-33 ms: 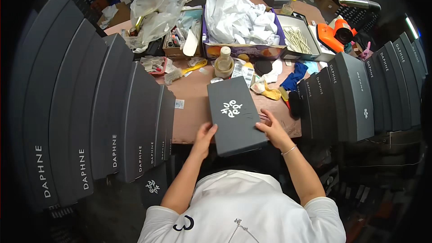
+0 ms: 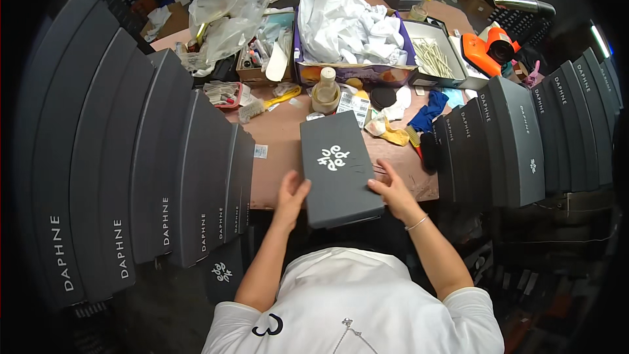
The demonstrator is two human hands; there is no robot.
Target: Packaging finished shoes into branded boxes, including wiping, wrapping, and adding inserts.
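A dark grey lidded shoe box (image 2: 341, 190) with white lettering lies in front of me, its near end past the table's front edge. At its left side is my left hand (image 2: 289, 202), thumb and fingers apart, the thumb close to the box edge. My right hand (image 2: 396, 195) grips the right side near the front corner, thumb at the lid's edge and index finger stretched out. Its lower fingers are partly hidden. Whether the table bears part of the box's weight cannot be seen.
Stacked dark boxes (image 2: 151, 157) rise on the left, with more boxes (image 2: 514, 137) on the right. Behind are a carton of white paper (image 2: 354, 26), a glass bottle (image 2: 325, 92), a yellow brush (image 2: 272, 101), a blue cloth (image 2: 429, 110) and an orange heat gun (image 2: 488, 51).
The shoe box has shifted slightly left and turned a little. My left hand has moved left, its thumb off the lid and its fingers spreading. My right hand has moved slightly left with the box.
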